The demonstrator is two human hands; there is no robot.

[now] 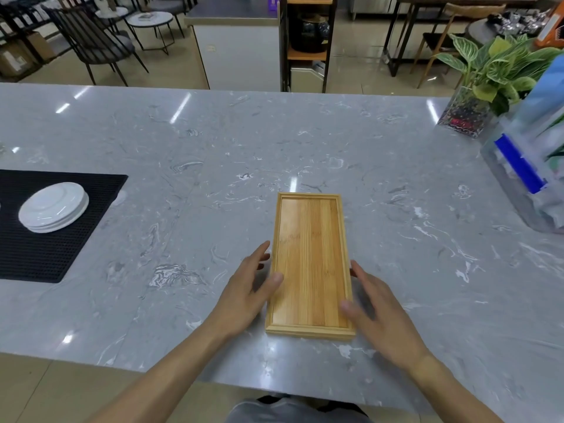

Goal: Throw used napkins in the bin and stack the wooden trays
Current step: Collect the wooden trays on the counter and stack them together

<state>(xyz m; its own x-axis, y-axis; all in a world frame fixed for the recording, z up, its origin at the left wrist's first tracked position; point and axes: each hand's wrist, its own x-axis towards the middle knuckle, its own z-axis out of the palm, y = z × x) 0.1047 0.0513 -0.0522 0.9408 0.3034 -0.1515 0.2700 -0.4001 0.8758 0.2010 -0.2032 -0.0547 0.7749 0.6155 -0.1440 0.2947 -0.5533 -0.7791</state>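
Observation:
A wooden tray (309, 264) lies flat on the grey marble counter (213, 154), long side pointing away from me, and it holds nothing. Its near edge shows two layers, as if one tray sits on another. My left hand (247, 291) is at the tray's left side with its thumb on the rim and its fingers spread beside it. My right hand (378, 312) mirrors it on the right, thumb over the right rim and fingers loose along the side. Neither hand clasps the tray. No napkin and no bin are in view.
A stack of white plates (53, 207) sits on a black rubber mat (45, 254) at the left. At the far right stand a leafy plant in a glass vase (467, 114) and a blue and clear plastic pack (531, 178). Chairs and shelves stand beyond the counter.

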